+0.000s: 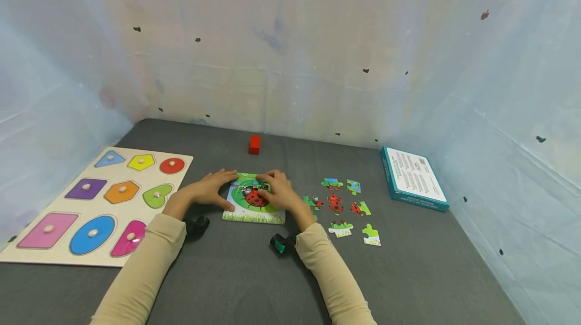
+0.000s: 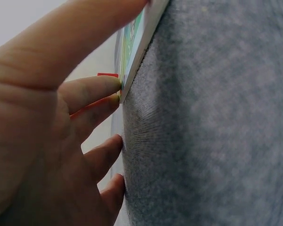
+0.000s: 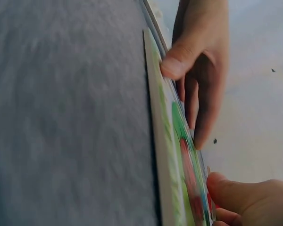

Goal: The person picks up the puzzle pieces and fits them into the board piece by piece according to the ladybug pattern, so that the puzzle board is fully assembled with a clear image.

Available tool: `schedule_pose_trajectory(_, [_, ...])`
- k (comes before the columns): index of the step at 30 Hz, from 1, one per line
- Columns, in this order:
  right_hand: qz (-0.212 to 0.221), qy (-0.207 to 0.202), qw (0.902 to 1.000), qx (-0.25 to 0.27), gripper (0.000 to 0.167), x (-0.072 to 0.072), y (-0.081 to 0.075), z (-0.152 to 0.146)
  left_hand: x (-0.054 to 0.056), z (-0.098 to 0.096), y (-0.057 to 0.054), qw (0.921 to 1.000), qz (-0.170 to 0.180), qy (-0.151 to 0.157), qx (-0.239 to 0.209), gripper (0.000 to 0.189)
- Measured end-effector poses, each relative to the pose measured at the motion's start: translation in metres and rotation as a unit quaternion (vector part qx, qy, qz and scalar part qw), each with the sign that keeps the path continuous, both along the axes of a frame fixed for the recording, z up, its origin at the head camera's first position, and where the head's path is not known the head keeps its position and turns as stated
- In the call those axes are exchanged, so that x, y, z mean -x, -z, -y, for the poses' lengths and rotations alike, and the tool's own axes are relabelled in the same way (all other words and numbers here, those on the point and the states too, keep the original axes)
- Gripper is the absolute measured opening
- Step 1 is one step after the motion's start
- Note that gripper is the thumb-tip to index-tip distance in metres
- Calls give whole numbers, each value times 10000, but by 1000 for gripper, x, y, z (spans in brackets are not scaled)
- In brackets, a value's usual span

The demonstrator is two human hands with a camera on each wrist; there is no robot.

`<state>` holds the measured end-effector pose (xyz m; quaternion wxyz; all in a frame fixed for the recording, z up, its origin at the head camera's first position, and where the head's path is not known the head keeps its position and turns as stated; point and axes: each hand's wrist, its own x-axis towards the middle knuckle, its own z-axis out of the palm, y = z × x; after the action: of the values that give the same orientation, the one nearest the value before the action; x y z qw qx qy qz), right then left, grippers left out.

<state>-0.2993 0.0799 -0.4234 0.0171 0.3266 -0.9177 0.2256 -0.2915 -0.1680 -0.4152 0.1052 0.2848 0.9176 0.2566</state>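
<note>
A square ladybug picture board [image 1: 254, 216] lies flat before me, grass along its near edge. My left hand [image 1: 208, 188] is at its left side, thumb touching the near-left part and fingers reaching the far-left corner. In the left wrist view its fingers are spread, fingertips touching the board's edge. From the far right comes my right hand [image 1: 279, 193], index finger and thumb over the upper part of the picture. They pinch a small puzzle piece [image 1: 263, 186], mostly hidden by the fingers. Several loose puzzle pieces [image 1: 336, 204] lie to the right, part of one covered by the right wrist.
A large wooden shape board [image 1: 97, 163] with knobbed coloured shapes lies at the left, partly under the left sleeve. Behind the picture board stands a red block [image 1: 254, 145]. A teal box [image 1: 415, 176] is at the back right. Pale curtains surround the grey table [image 1: 227, 284].
</note>
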Motion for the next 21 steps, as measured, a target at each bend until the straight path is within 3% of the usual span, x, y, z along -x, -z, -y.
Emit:
schedule_pose_trajectory(8, [-74,123,9998,-105,37,-4,2,17,-1,0,3,9999,78,103,-51,89])
schedule_pose_trajectory(15, [67,230,9997,-47,36,-6,1,25,-1,0,-2,9994,305,172,-71,80])
schedule_pose_trajectory(21, [-1,347,9994,-74,38,-5,3,29,-4,-1,-5,9994,285,174,-33,76])
